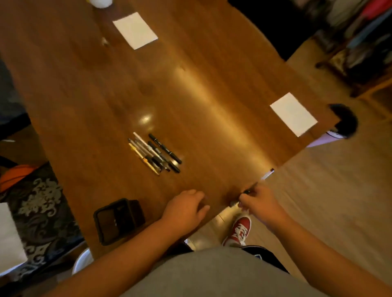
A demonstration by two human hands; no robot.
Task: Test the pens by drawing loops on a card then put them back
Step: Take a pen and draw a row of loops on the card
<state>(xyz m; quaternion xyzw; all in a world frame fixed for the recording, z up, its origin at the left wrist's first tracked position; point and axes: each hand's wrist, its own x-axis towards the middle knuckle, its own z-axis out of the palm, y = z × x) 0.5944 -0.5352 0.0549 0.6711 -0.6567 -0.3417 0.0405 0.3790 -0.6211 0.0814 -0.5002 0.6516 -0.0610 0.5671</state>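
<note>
Glossy brown wood forms the table. A fan of slim pens with black, white and yellow barrels lies at nine o'clock from its middle. A flat white card sits at eleven and a second card at three. A boxy black holder stands at seven. At the five o'clock edge, the right hand pinches a thin pen. The left hand rests loosely curled on the wood, holding nothing.

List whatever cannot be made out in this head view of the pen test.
Head view:
- Thin dark pen in the right hand: curled fingers hide most of it; cap state unclear.
- Loose black, white and yellow pens on the brown wooden table: print too small and blurred.
- Black rectangular holder: inside too dark.
- White round object: cut off by the top edge.
</note>
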